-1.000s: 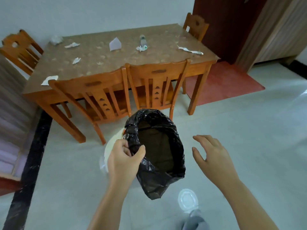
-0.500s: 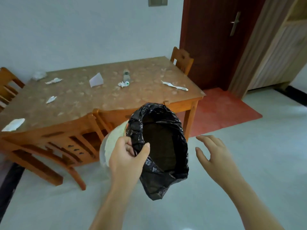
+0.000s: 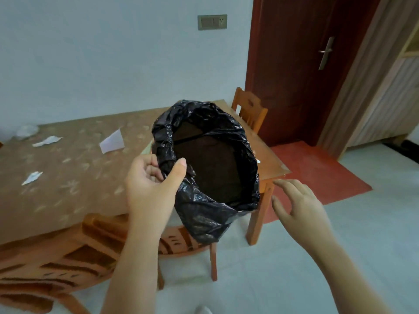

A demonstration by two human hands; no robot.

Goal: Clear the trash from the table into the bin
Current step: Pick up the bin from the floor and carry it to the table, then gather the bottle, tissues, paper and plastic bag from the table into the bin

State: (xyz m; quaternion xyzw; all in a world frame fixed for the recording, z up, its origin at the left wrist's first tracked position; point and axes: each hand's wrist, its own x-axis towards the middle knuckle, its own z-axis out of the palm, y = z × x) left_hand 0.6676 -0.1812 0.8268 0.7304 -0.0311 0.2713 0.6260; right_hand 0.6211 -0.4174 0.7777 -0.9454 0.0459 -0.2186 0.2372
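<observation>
Your left hand (image 3: 150, 184) pinches the rim of the bin (image 3: 210, 164), thumb inside its black liner, holding it up tilted toward you over the table (image 3: 68, 177). Your right hand (image 3: 299, 205) hangs empty, fingers spread, just right of the bin. Paper scraps (image 3: 112, 141) lie on the table, left of both hands.
</observation>
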